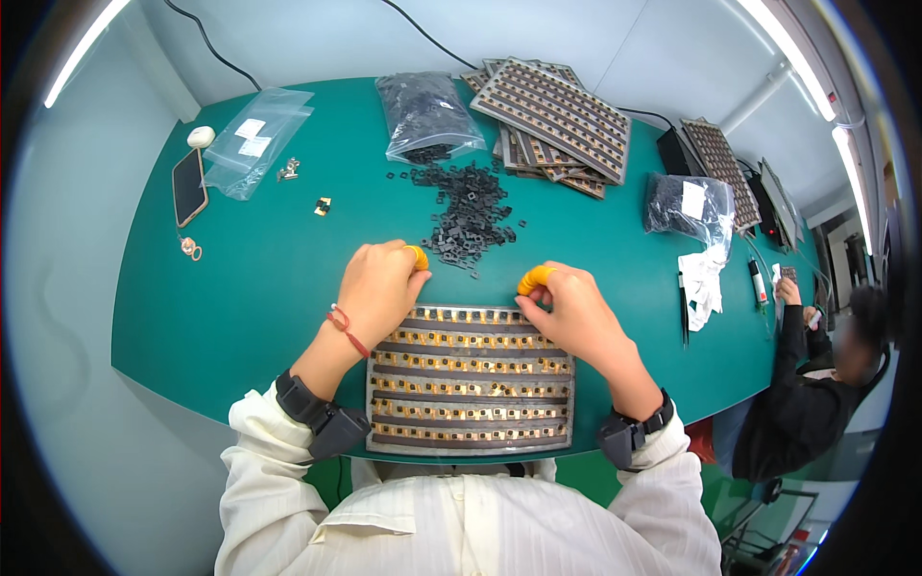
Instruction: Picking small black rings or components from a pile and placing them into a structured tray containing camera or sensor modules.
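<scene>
At the near edge of the green counter (pixel 240 317) lies a flat grey tray (pixel 471 382) with rows of small brass-coloured slots, partly overhanging toward the person. The left hand (pixel 379 285) rests at the tray's far left corner, fingers curled inward, an orange rubber cot on one fingertip (pixel 418 256); its grip is closed, though whether it pinches anything cannot be told. A red cord circles that wrist, and a dark band sits over the white sleeve. The right hand (pixel 573 312) sits at the tray's far right corner, likewise curled with an orange cot on a fingertip (pixel 534 278); its grip is closed too, and any part held is too small to see.

Just beyond the hands, between them, spreads a loose heap of small black parts (pixel 469 213). Farther back stands an open clear bag of the same black parts (pixel 424 115), and beside it, toward the far right, a stack of slotted trays (pixel 552 120). Another bag of black parts (pixel 687 206) lies near the right edge. Toward the far left corner lie a clear empty-looking bag (pixel 254 139) and a phone (pixel 189 185). At the right edge another person in black (pixel 807 384) sits.
</scene>
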A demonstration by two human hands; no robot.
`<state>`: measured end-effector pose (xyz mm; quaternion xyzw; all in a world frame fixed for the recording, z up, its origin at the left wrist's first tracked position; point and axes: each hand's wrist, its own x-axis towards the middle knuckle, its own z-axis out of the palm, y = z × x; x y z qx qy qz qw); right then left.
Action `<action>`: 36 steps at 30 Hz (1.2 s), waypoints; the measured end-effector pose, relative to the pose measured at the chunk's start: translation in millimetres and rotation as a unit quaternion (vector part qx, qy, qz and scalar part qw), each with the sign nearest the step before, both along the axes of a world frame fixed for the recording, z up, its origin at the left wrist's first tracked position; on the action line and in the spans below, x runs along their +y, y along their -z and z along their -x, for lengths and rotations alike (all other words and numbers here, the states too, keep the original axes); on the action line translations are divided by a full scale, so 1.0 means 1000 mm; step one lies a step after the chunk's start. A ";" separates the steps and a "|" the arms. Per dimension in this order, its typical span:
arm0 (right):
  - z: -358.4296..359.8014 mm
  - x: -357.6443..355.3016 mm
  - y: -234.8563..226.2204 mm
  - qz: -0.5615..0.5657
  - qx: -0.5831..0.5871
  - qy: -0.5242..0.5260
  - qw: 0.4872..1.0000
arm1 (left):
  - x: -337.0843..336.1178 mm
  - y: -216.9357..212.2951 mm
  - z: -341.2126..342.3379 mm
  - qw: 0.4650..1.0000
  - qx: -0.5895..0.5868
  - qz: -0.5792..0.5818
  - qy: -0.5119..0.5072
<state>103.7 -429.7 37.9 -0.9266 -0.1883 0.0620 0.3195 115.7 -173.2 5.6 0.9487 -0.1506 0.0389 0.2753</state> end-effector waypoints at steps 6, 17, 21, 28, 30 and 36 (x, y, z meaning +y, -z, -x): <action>0.037 -0.037 -0.003 0.026 -0.003 -0.005 1.000 | -0.006 0.002 0.000 0.999 -0.022 -0.039 -0.008; 0.059 -0.027 0.020 0.044 -0.097 0.015 0.994 | 0.024 -0.016 0.024 0.999 -0.008 0.014 0.050; 0.074 -0.016 0.011 0.127 -0.079 0.021 0.988 | 0.041 -0.022 0.045 0.995 0.009 0.006 0.098; 0.067 -0.015 0.012 0.161 -0.047 0.015 0.986 | 0.045 -0.008 0.054 0.990 -0.021 -0.037 0.131; 0.061 -0.013 0.001 0.193 0.025 0.007 0.981 | 0.043 -0.009 0.061 0.990 -0.037 -0.040 0.132; 0.012 -0.004 -0.011 0.017 0.035 0.009 0.999 | 0.035 -0.012 0.085 0.990 0.000 -0.109 0.091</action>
